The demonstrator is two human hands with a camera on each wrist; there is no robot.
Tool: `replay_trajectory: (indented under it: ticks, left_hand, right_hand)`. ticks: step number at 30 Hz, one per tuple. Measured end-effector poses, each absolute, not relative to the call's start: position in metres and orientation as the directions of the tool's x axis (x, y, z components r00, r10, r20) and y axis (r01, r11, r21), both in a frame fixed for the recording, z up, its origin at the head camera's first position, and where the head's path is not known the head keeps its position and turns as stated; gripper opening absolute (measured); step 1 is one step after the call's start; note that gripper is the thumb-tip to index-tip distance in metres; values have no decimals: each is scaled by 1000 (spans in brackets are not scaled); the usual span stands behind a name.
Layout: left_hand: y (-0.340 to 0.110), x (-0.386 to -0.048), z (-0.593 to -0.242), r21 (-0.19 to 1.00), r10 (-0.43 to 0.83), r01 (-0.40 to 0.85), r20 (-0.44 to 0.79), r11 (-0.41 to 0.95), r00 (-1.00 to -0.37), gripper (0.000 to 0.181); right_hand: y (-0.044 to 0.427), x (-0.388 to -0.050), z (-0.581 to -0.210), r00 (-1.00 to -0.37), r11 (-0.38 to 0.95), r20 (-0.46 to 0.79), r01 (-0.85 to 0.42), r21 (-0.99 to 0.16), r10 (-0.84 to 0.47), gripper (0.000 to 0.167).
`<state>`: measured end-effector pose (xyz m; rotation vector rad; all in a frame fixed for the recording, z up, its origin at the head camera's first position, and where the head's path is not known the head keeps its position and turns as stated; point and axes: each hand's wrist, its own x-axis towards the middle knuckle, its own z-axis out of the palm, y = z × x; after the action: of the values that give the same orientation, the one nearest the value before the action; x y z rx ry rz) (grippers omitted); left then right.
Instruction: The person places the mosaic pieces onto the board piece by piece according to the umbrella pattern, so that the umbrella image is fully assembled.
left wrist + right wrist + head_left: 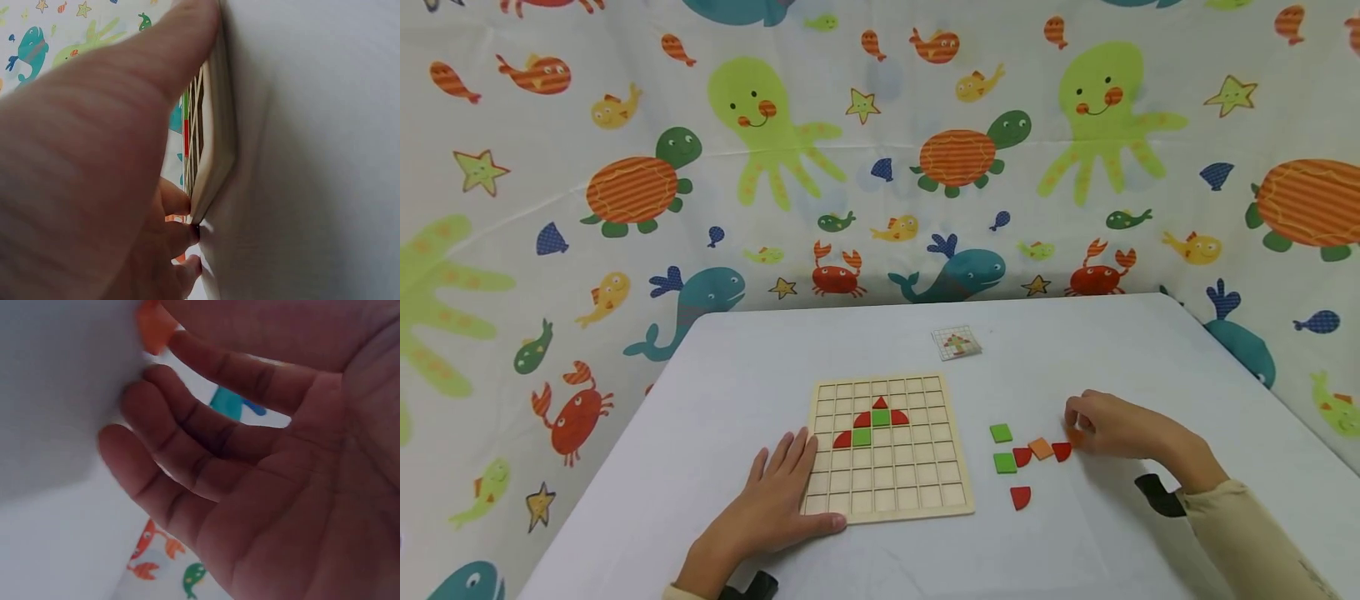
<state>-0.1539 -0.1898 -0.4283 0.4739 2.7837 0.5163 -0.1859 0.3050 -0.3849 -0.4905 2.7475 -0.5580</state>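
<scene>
flat wooden grid board (917, 477), red and green pieces (881, 417) inset, orange tile (155, 328) in right hand (1108, 423)

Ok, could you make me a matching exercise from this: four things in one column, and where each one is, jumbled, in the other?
Things:
1. Left hand
2. Right hand
3. Picture card
4. Red triangle

Places:
A. On the table, beyond the grid board
B. Topmost of the shapes set in the grid board
C. Against the grid board's left edge
D. At an orange piece, right of the grid board

Pairs: 1-C, 2-D, 3-A, 4-B
</scene>
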Motion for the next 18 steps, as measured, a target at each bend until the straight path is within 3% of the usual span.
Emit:
replay_trajectory:
  ticks: [9, 18]
  left_hand:
    - [-190, -152, -428, 403, 370, 271, -193, 874, -909, 128]
    - [-190, -151, -428, 401, 372, 274, -189, 874, -909, 127]
  right_hand:
    - [300, -194, -387, -918, 852, -173, -243, -464, -356, 19]
    - [241, -209, -375, -898, 771, -29, -359, -526, -438, 14]
